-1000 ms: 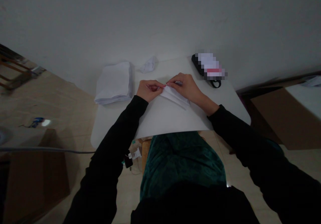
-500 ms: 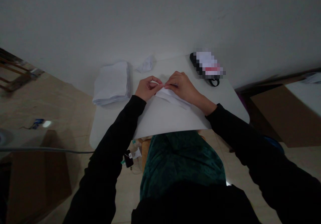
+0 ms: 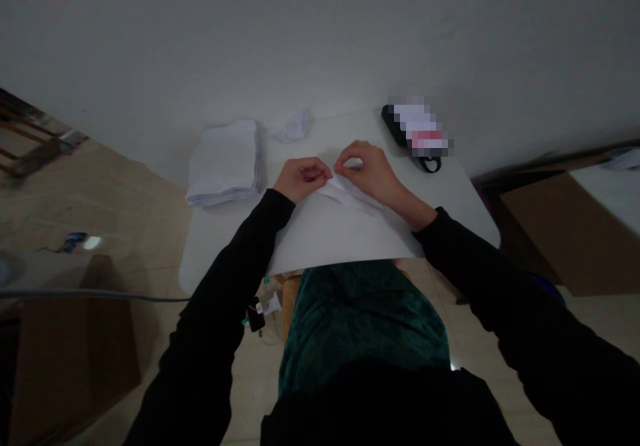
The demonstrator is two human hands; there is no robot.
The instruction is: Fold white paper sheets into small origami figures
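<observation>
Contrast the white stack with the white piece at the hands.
The white stack is thick and layered; the white piece is thin. The stack is broad and squarish; the piece looks narrow and slanted. The stack lies untouched, while the left hand and right hand appear to pinch the piece. Both are white.

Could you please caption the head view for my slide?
Left hand and right hand handling a white sheet beside a white stack on a table.

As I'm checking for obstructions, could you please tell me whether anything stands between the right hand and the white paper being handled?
Nothing visible does: the right hand is right at the white paper.
</observation>
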